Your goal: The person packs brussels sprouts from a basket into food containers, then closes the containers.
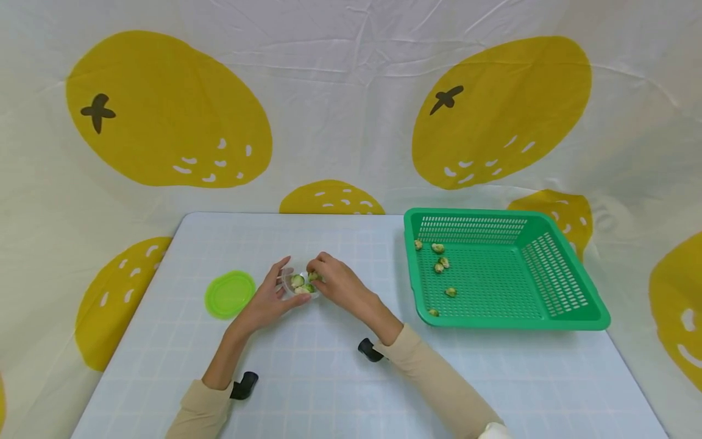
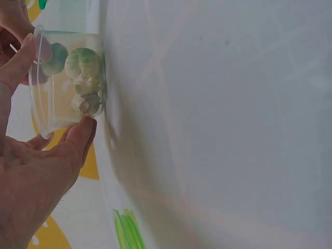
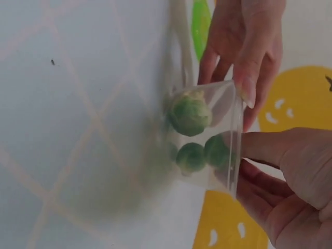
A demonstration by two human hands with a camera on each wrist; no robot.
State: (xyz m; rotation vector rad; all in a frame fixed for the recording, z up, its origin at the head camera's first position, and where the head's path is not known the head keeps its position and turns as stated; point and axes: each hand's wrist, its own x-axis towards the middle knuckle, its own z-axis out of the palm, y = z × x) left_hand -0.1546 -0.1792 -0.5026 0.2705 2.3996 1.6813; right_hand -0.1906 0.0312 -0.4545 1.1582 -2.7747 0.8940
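Observation:
A small clear plastic tub [image 2: 59, 106] stands on the table, with several Brussels sprouts [image 1: 298, 281] inside. My left hand [image 1: 269, 305] holds the tub from its left side, thumb and fingers spread round the wall. Reaching over the rim from the right, my right hand [image 1: 344, 285] pinches one Brussels sprout [image 3: 218, 151] with its fingertips inside the tub. In the left wrist view, more sprouts [image 2: 84, 63] lie against the tub's bottom. A round lime-green lid [image 1: 230, 295] lies flat just left of my left hand.
A large green plastic basket [image 1: 507, 324] stands at the right, several Brussels sprouts [image 1: 451, 292] scattered along its left side. The table [image 1: 307, 390] has a pale checked cover. Behind it hangs a white cloth [image 1: 340, 122] with big yellow fruit prints.

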